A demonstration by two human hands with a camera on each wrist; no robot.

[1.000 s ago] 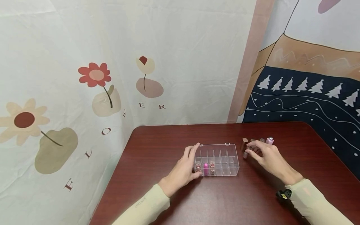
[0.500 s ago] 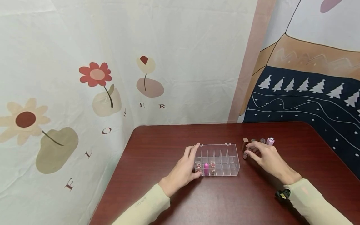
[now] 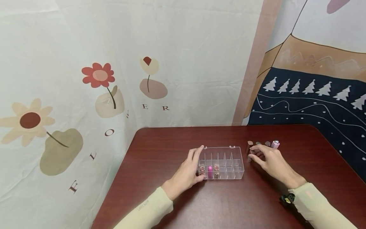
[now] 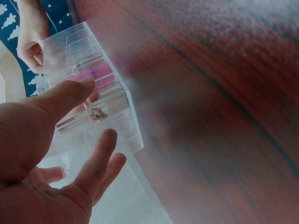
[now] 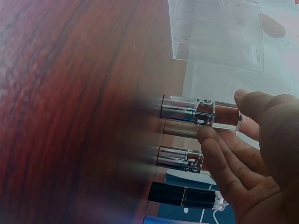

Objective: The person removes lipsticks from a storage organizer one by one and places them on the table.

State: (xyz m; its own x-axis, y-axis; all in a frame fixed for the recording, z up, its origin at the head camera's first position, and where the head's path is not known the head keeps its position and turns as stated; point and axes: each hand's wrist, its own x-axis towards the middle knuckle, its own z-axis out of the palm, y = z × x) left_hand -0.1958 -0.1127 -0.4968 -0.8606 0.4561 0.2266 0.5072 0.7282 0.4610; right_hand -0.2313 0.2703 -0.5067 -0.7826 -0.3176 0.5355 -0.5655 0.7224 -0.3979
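A clear divided box (image 3: 231, 175) stands upright on the table. Its front row holds a pink lipstick tube (image 3: 210, 172) between two clear-capped lipsticks (image 3: 216, 171). My left hand (image 3: 184, 170) rests at the box's left end, its thumb on the front and its straight fingers reaching toward the back corner. In the left wrist view the thumb lies over the pink tube. To the box's right, my right hand (image 3: 270, 159) pinches a lipstick (image 5: 180, 109) by its clear upper end; its silver base points down toward the table.
Around the right hand stand more tubes: a brown one (image 3: 250, 144), a pale pink one (image 3: 275, 144), a silver-based one (image 5: 180, 158) and a black one (image 5: 173, 193). Printed cloth (image 3: 183, 63) hangs behind the dark red table (image 3: 166, 143).
Both hands keep nearly the same places, the left on the box and the right at the lipstick. The head view has shifted very slightly.
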